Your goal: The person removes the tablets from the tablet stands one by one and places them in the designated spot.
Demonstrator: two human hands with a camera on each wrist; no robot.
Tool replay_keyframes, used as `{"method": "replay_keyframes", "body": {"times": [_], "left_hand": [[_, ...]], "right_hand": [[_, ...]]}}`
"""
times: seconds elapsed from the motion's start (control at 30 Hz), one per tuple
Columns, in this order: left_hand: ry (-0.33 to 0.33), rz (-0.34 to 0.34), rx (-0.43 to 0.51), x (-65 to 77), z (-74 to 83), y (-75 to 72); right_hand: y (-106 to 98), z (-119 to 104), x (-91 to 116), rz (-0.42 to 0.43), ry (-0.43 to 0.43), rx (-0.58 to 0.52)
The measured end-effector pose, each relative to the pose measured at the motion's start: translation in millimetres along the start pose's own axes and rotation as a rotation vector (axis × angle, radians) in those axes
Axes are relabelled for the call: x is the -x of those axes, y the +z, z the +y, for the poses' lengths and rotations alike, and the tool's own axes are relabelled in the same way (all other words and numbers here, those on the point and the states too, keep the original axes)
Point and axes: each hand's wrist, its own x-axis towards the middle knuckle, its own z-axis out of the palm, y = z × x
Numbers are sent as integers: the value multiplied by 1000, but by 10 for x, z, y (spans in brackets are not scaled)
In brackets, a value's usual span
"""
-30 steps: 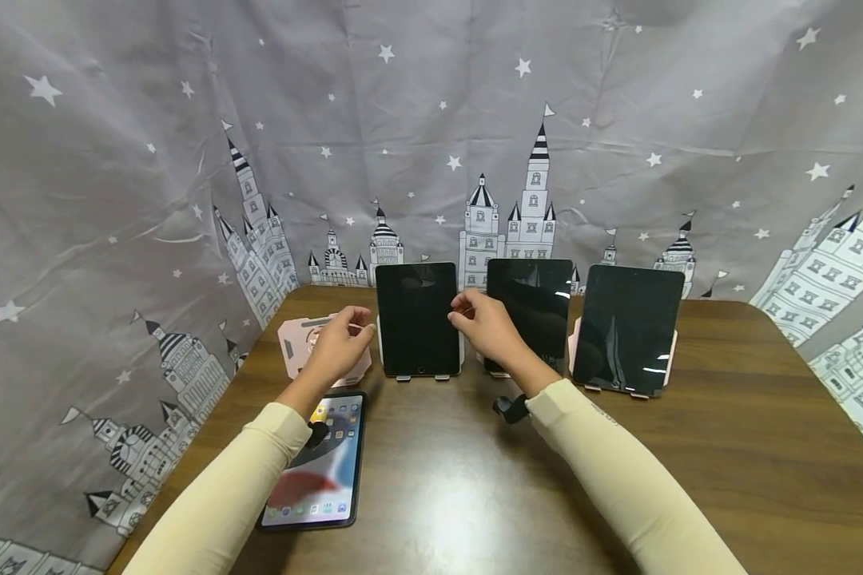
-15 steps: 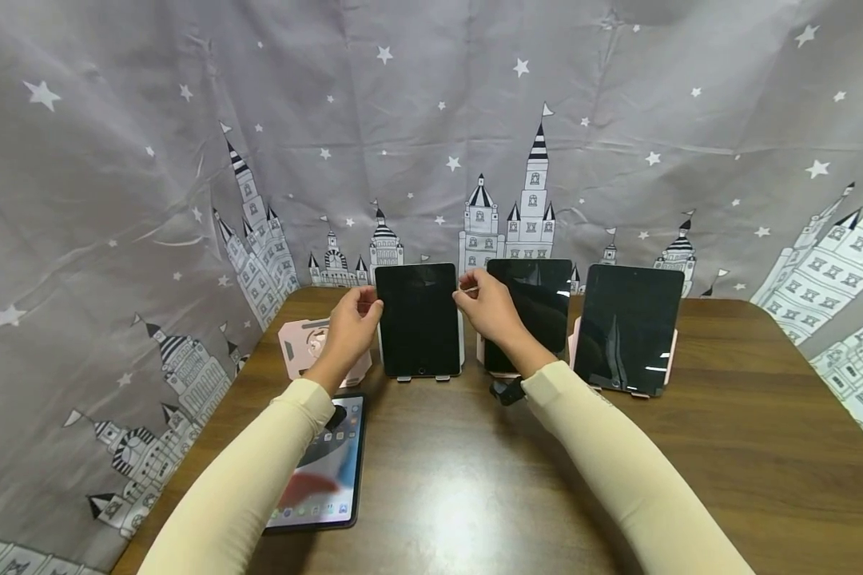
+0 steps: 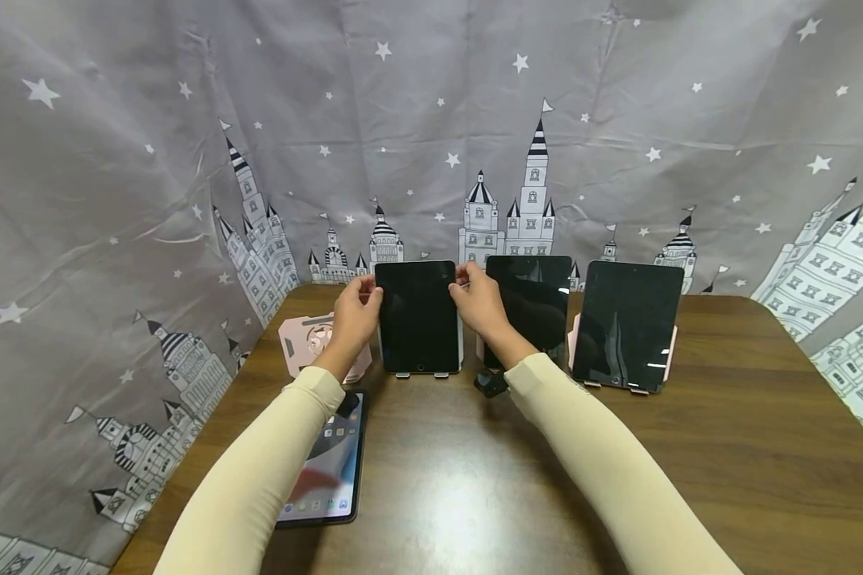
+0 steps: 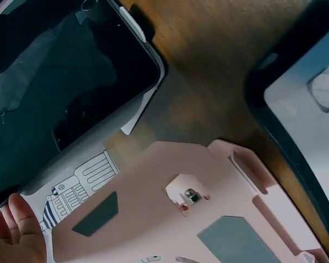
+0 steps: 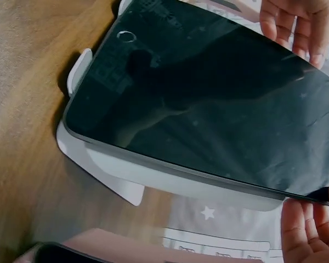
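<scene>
A black-screened tablet [image 3: 417, 319] leans upright on a white stand [image 5: 118, 175], its home button at the bottom. My left hand [image 3: 355, 319] pinches its upper left edge. On the upper right edge, my right hand [image 3: 482, 307] grips it, and in the right wrist view the fingers [image 5: 296, 227] lie under the edge with the thumb partly cut off by the frame. The left hand's fingers [image 5: 301, 33] meet the opposite edge there; its thumb is out of that view. The tablet's bottom sits behind the stand's two front lips [image 3: 441, 374].
A pink stand [image 3: 298, 343] without a tablet is at the left. Before it lies a tablet with a lit screen [image 3: 341, 471], partly under the left sleeve. Two more dark tablets, one at centre right [image 3: 532, 307] and one farther right [image 3: 626, 327], lean on pink stands. A grey curtain [image 3: 417, 120] hangs behind.
Both hands have moved inward and up, from beside the dark tablet to its upper side edges, and now hold it. The tablet itself has hardly moved.
</scene>
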Motion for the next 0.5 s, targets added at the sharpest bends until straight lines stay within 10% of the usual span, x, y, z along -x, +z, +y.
{"method": "replay_keyframes", "body": {"times": [0.5], "left_hand": [[-12,3,-8,-51,-68,26]], "right_hand": [[89,97,56,77,-74,-17]]}}
